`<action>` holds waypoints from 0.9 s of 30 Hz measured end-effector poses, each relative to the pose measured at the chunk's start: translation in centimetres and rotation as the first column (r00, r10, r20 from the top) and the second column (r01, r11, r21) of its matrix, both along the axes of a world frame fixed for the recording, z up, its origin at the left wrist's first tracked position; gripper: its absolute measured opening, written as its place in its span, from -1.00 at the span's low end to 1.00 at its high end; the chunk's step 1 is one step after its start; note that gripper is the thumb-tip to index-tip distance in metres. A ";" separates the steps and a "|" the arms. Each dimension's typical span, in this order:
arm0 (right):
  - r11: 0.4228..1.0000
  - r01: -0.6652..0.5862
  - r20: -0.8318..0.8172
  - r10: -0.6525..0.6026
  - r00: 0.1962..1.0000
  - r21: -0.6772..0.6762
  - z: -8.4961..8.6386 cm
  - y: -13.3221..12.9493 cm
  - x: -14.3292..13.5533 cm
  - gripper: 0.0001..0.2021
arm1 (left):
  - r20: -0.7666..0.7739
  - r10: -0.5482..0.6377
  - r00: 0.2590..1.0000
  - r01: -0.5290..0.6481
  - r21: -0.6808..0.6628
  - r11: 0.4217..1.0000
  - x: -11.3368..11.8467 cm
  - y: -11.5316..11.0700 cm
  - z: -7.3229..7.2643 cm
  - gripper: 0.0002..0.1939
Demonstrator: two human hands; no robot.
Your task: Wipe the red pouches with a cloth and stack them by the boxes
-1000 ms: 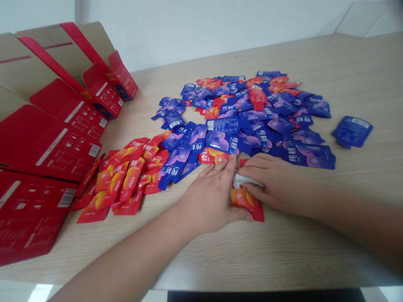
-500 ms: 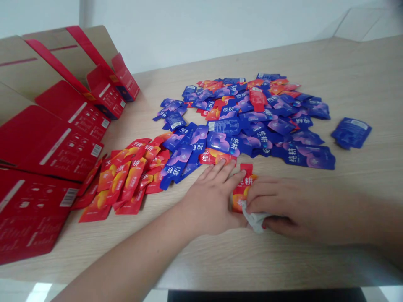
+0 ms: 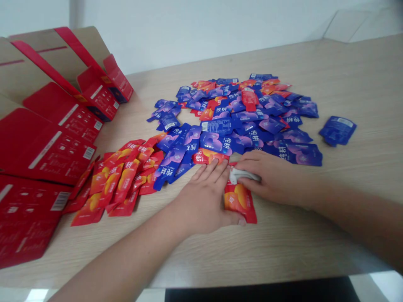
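A red-orange sachet lies flat on the table between my hands. My left hand rests with its fingers spread, the thumb pressing the sachet's lower edge and the fingertips at another red sachet by the pile. At the sachet's upper end, my right hand grips a crumpled white tissue and presses it on the surface. Behind the hands lies a loose pile of blue-purple sachets mixed with red ones. To the left is a heap of red-orange sachets.
Several red cardboard boxes with raised flaps stand along the left side. A single blue sachet lies apart at the right. A clear panel leans at the back wall. The wooden table's front edge is near me.
My right hand has moved with the tissue from the sachet's lower end up to its top end, uncovering the lower part. The left hand keeps its place; the view has shifted slightly.
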State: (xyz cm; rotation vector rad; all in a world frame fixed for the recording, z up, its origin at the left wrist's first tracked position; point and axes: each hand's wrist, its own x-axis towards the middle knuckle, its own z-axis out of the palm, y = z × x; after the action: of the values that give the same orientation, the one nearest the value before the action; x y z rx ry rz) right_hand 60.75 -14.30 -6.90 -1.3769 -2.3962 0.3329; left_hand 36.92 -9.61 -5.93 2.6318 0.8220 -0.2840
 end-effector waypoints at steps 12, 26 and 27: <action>0.917 -0.326 -0.139 0.300 0.944 -0.231 3.2 -2.4 0.0 -0.79 | 0.047 -0.012 0.999 0.012 -0.004 1.000 -0.5 -0.1 -0.5 0.44; 0.996 -0.081 0.006 0.082 0.997 -0.048 1.1 -0.5 -0.6 -0.89 | -0.014 -0.034 0.999 0.034 -0.021 0.999 -0.2 0.0 -0.3 0.51; 0.997 -0.067 0.011 0.068 0.998 -0.031 0.8 -0.1 -0.4 -0.87 | -0.010 -0.032 0.999 0.031 -0.018 0.999 -0.2 -0.1 -0.4 0.51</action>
State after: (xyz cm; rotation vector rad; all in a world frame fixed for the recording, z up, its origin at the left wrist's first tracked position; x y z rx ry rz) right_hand 60.36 -14.43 -6.13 -1.3171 -2.4615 0.3812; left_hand 36.72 -9.71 -6.33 2.6307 0.7784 -0.3128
